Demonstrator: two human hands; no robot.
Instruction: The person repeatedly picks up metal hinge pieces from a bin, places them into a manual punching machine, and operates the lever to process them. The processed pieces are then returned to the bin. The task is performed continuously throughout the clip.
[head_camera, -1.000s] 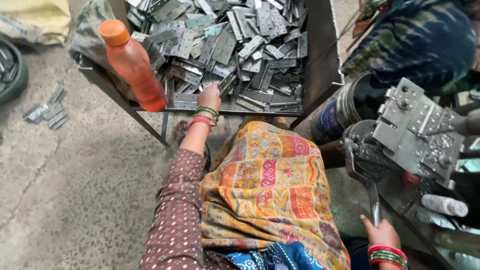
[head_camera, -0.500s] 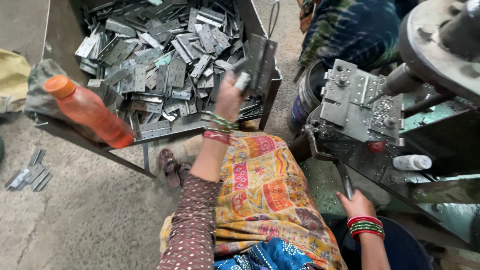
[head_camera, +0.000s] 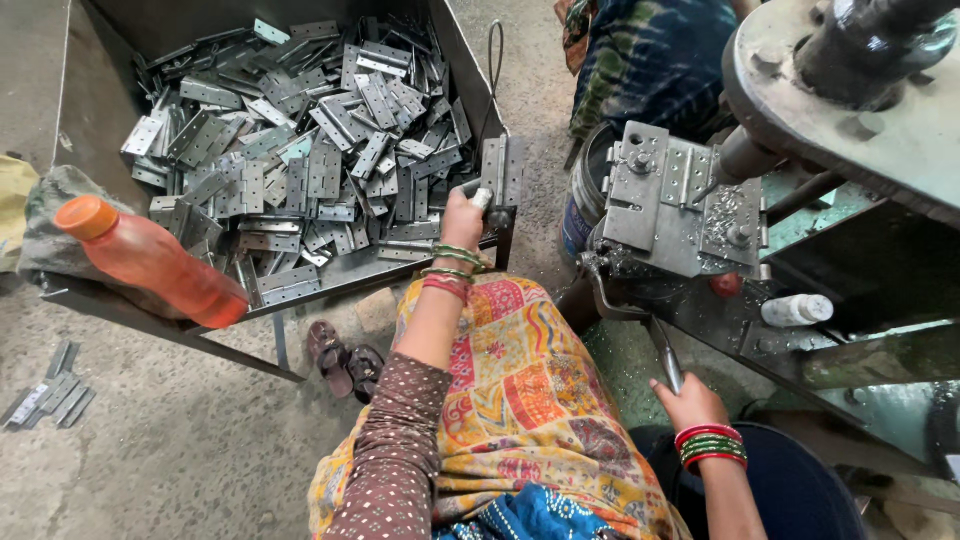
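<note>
Hands both clenched: left hand (head_camera: 464, 215) gripping a metal hinge (head_camera: 501, 172) over the bin (head_camera: 470, 70), right hand (head_camera: 689, 402) grasping the lever (head_camera: 662, 350).

My two hands (head_camera: 463, 217) (head_camera: 690, 402), one orange bottle (head_camera: 150, 262) beside my bin (head_camera: 470, 70), hinges (head_camera: 300, 150) past counting, two sandals (head_camera: 345, 358)

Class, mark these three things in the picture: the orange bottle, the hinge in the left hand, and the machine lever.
orange bottle (head_camera: 165, 268), head view, on its body.
hinge (head_camera: 500, 172), head view, on its flat leaf above the left hand (head_camera: 463, 218).
lever (head_camera: 668, 362), head view, on the rod above the right hand (head_camera: 690, 402).
</note>
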